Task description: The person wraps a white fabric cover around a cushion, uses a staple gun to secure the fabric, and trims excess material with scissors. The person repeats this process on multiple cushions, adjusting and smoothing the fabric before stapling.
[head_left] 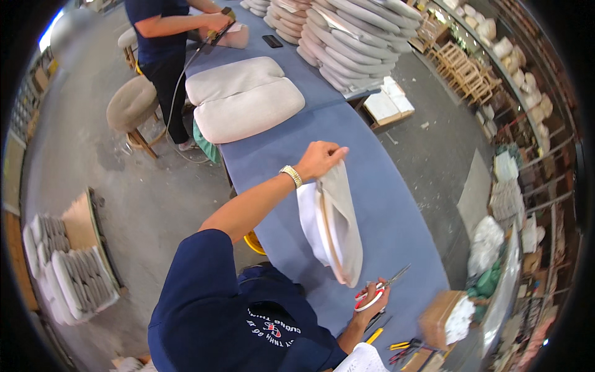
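My left hand, a gold watch on its wrist, is closed on the top end of a pale beige cushion cover. The cover hangs lengthwise over the blue-grey table, its white side turned left and a tan strip running along its edge. By the near end of the cover, my right hand grips scissors with red and white handles, the blades pointing away to the right. Beyond my left hand lie pale padded cushions, side by side.
Yellow-handled tools and a cardboard box sit at the near right. Tall stacks of cushions stand at the far end. A co-worker holds a tool at the far left, near a round stool.
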The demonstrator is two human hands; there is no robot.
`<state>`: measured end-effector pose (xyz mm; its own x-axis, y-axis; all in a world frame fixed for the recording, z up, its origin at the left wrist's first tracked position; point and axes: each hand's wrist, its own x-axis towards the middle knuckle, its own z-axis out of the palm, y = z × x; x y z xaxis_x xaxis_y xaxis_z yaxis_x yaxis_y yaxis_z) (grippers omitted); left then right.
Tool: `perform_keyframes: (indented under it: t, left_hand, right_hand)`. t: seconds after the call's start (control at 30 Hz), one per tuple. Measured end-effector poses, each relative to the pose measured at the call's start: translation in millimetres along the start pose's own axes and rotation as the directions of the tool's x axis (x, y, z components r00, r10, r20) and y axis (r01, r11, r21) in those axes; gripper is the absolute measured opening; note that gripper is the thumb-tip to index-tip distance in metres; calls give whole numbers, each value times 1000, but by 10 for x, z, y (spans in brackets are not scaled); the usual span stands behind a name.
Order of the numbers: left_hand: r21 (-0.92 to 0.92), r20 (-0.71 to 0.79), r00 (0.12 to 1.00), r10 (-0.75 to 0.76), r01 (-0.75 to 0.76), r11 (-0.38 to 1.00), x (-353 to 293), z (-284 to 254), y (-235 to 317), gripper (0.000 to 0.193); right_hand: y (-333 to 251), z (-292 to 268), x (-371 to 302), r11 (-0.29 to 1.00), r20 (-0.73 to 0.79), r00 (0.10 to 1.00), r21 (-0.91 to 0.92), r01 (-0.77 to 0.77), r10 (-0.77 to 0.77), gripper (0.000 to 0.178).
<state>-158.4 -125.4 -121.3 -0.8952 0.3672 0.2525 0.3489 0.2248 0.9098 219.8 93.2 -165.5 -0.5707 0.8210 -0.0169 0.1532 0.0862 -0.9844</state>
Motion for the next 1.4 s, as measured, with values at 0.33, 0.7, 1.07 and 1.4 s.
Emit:
perform_keyframes:
  t: [0.33,0.7,1.07,1.4]
  left_hand:
    - [-451,458,875,-157,381,807,-1849,468,-511,30]
    - [-516,513,811,-282,553,654,-3191,254,-496,29]
    - [-633,204,434,-878,742,219,-3866,242,-1924,35]
    - [292,93,567,-818,770,567,-3525,1098,-2222,52]
  right_hand:
    - [-332,891,-120,980,497,866,-144,139,-50,23]
    - [141,1308,-648,909,812,524,-387,154,257,25]
    - [209,1189,-798,815,878,412,-415,405,243,34]
    - [336,-367,278,782,608,794,-487,388,-16,43]
